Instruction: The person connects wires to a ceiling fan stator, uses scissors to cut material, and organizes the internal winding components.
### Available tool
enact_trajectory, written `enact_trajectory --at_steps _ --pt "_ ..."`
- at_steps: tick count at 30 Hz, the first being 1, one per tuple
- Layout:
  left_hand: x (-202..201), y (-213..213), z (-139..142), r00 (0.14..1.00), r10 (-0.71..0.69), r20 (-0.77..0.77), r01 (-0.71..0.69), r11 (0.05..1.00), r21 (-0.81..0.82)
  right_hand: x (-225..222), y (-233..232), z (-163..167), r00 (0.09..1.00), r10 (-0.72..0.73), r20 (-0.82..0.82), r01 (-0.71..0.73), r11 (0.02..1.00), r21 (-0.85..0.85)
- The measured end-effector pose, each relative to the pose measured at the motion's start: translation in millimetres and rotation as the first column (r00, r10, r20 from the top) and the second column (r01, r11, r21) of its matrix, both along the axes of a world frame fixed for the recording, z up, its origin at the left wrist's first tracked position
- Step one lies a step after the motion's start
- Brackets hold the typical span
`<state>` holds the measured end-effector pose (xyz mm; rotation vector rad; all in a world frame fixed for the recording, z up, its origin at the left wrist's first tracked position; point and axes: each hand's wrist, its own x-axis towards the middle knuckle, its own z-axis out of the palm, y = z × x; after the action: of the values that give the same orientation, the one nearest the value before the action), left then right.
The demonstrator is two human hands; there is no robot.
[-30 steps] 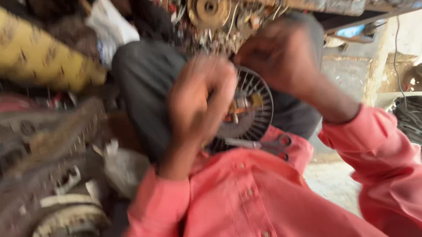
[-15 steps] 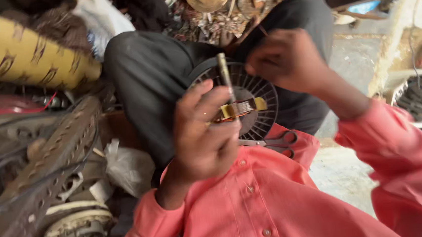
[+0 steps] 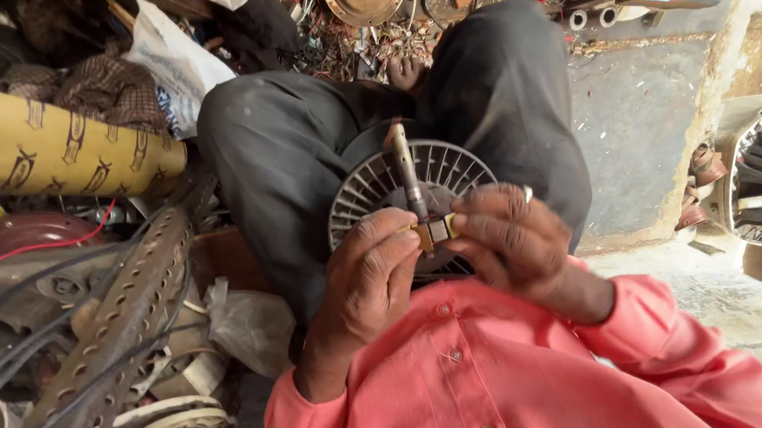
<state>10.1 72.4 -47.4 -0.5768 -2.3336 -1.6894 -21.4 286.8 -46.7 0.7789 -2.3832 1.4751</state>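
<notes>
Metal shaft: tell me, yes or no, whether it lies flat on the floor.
No, the metal shaft stands upright from the slotted round part resting on the person's lap.

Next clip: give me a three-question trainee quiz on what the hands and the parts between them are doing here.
1. True or false: both hands touch the small brass block.
2. The slotted round fan housing lies: A) on the lap, B) on the yellow roll, C) on the concrete floor.
3. Fill in: the metal shaft sticks up from the ____ of the housing.

Key: 1 true, left hand and right hand pinch it from either side. 2 A. 3 centre.
</notes>
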Motion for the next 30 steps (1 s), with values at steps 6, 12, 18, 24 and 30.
enact_trajectory --at_steps 6,12,18,24,30 --pt "-8 -3 9 0.997 -0.014 -0.071 0.006 0.994 -0.106 31 -7 -14 0.998 -0.07 0.003 0.07 0.992 -0.106" --pt "-9 2 17 0.998 0.026 -0.058 -0.033 0.992 -0.123 35 -7 -14 0.952 -0.134 0.277 0.201 0.952 -0.23" --pt "-9 0 19 0.994 0.024 -0.109 -0.037 0.993 -0.113 13 5 -3 0.886 -0.021 0.463 0.142 0.963 -0.228" --pt "-6 0 17 0.981 0.023 -0.192 -0.06 0.98 -0.189 -61 26 8 0.573 0.628 0.526 -0.586 0.763 -0.272" --pt "2 1 18 0.943 0.079 -0.322 -0.174 0.945 -0.277 -95 20 18 0.348 0.556 0.755 -0.72 0.674 -0.165"
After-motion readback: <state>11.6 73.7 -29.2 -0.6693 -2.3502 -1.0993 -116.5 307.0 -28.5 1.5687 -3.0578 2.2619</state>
